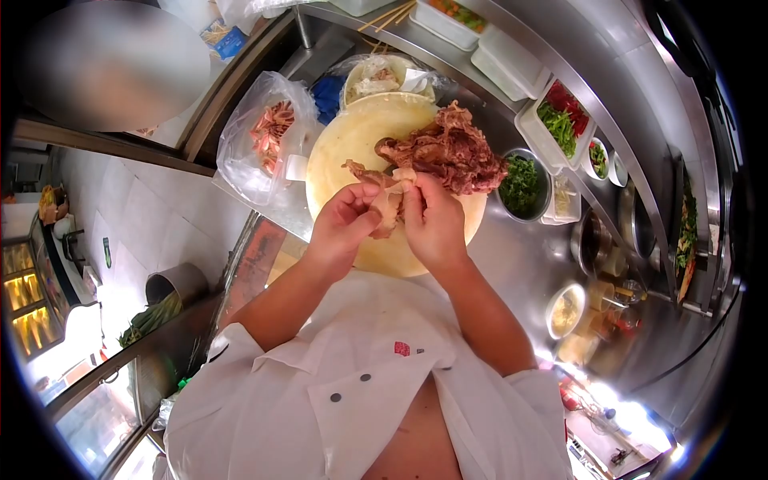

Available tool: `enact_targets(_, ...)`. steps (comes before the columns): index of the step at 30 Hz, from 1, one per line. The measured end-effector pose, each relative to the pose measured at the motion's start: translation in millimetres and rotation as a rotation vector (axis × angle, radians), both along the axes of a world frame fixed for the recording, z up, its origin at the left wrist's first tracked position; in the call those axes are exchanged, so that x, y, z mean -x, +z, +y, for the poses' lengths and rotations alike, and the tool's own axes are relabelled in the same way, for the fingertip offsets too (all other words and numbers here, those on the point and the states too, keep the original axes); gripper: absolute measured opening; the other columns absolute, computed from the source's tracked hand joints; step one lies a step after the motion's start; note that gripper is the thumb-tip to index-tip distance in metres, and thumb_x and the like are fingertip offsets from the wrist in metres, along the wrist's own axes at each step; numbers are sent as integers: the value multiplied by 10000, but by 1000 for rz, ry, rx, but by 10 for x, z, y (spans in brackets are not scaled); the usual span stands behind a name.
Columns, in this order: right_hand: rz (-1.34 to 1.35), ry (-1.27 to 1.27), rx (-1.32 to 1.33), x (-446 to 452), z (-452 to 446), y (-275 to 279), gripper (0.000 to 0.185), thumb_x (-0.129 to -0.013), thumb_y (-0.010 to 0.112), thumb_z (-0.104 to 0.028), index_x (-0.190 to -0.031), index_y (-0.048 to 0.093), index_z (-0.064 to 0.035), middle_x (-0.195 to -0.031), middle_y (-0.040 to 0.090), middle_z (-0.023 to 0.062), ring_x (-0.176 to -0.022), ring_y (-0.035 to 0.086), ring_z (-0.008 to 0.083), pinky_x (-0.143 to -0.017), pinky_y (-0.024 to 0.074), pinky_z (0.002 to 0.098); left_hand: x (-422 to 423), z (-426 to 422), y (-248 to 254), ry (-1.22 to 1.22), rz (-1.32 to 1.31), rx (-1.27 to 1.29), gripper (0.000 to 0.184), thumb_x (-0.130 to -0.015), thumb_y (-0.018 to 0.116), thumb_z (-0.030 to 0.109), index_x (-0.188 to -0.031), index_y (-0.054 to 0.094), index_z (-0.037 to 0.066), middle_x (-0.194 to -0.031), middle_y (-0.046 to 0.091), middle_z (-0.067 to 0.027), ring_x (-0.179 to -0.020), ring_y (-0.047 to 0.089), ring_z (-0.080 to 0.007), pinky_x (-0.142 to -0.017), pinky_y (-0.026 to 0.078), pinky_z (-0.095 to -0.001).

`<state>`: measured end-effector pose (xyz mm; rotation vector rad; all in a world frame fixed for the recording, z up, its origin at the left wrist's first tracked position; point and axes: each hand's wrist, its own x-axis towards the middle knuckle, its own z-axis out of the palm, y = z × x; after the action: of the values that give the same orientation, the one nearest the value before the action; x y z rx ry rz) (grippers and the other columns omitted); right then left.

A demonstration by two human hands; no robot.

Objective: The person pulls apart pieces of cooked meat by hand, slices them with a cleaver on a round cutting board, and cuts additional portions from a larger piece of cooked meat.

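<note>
At the left, the left hand (pixel 340 232) is set with its thumb and fingers pinching one edge of a pale piece of meat (pixel 389 210). This piece is held over the round cutting board (pixel 340 148), its long axis running roughly toward the white jacket (pixel 376 336). At its other edge it is pinched by the thumb and fingers of the right hand (pixel 434 228). Just beyond the fingers and to the right, a large dark chunk of meat (pixel 456 152) is laid across the board; the right hand is the nearer one, and by it the left hand is partly cut off from the chunk. Whether piece and chunk are joined cannot be told.

Around the board, a clear plastic bag (pixel 234 148) with reddish meat pieces (pixel 272 136) is seen at the left. Behind the board a plastic-lined tub (pixel 352 90) is placed. At the right, chopped greens (pixel 520 180) are kept in a metal bowl (pixel 548 192) on the metal desk (pixel 512 248), near a white tray (pixel 531 138) of cut vegetables.
</note>
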<state>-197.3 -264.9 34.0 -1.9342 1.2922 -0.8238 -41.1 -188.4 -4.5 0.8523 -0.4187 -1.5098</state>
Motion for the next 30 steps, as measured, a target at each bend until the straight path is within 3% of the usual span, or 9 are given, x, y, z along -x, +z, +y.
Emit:
enact_targets(7, -160, 48, -241, 48, -242, -260, 153, -1046, 588, -106, -1122, 693, -24, -853, 755, 138, -755, 745, 293, -712, 577, 400, -43, 26, -93, -8, -66, -52, 311, -1004, 578, -46, -1309, 573, 13, -1183, 677, -89, -996, 656, -156, -837, 548, -332)
enact_targets(10, -113, 67, -303, 6, -376, -249, 163, -1086, 586, -104, -1161, 683, 3, -820, 718, 54, -687, 664, 125, -665, 555, 296, -128, 9, -250, -38, -107, -90, 346, -968, 554, -65, -1306, 570, 8, -1147, 666, -94, -936, 636, -152, -808, 532, -322)
enact_targets(13, -22, 44, -172, -54, -607, -405, 162, -1066, 583, -128, -1072, 672, 7, -848, 760, 121, -727, 744, 238, -704, 585, 364, -177, 11, -231, -20, -136, -144, 362, -937, 540, -71, -1290, 567, 2, -1102, 652, -89, -874, 601, -144, -773, 504, -308)
enact_targets(17, -80, 91, -361, -147, -1024, -556, 214, -1083, 579, -141, -1118, 697, 34, -864, 769, 105, -705, 719, 165, -695, 587, 310, -278, 34, -324, 67, -129, -166, 230, -976, 573, -9, -1200, 621, 12, -938, 643, -52, -760, 564, -127, -719, 468, -289)
enact_targets(20, -200, 91, -455, -289, -1436, -826, 242, -1093, 576, -150, -1151, 709, 44, -878, 770, 104, -710, 711, 145, -701, 589, 288, -431, 59, -565, 23, -102, -177, 336, -925, 555, -46, -1257, 556, 6, -1018, 620, -49, -816, 550, -137, -735, 460, -292)
enact_targets(24, -322, -48, -509, -600, -2095, -1200, 264, -1106, 555, -172, -1136, 723, 30, -928, 773, 94, -744, 707, 142, -712, 585, 281, -501, 57, -608, 21, -85, -206, 345, -938, 551, -34, -1280, 559, 13, -1018, 624, -47, -835, 569, -147, -744, 471, -297)
enact_targets(28, -318, 73, -748, -696, -2657, -1582, 256, -1098, 554, -170, -1240, 674, 5, -1090, 741, 69, -924, 667, 126, -806, 542, 278, -485, 41, -597, 48, -82, -248, 356, -962, 539, -17, -1317, 559, 12, -1028, 631, -52, -851, 595, -157, -751, 484, -302)
enact_targets(30, -366, -5, -776, -691, -2699, -1617, 284, -1089, 605, -180, -1305, 682, -13, -1147, 716, 56, -1011, 625, 109, -847, 522, 267, -498, 38, -613, 59, -70, -239, 359, -972, 538, -9, -1330, 561, 14, -1040, 637, -54, -855, 603, -160, -754, 490, -305)
